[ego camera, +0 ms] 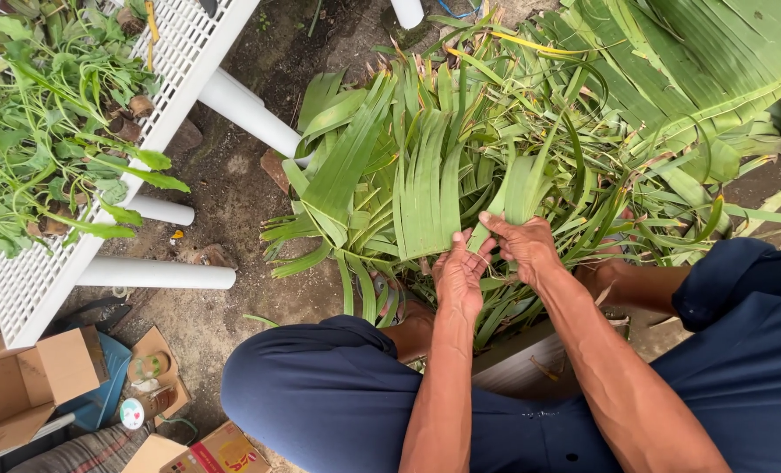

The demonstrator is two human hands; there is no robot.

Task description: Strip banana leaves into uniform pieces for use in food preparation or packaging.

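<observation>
- Head view looks straight down at a seated person in dark blue clothes, both bare forearms reaching forward over the knees.
- Left hand [459, 276] and right hand [523, 248] sit close together at the near edge of a heap of long green leaf strips [425, 184] lying on the dirt ground [233, 188].
- Right hand's grip is pinched on a flat leaf strip [520, 188] that rises from the fingers; left hand's grip is closed on the same strip just beside it.
- Broad banana leaf [714, 61] lies at the far right, partly over the heap.
- White slatted tabletop [189, 52] on white pipe legs [158, 273] stands to the left, carrying small potted seedlings [49, 131].
- Open cardboard boxes [22, 385] lie near the bottom left corner.
</observation>
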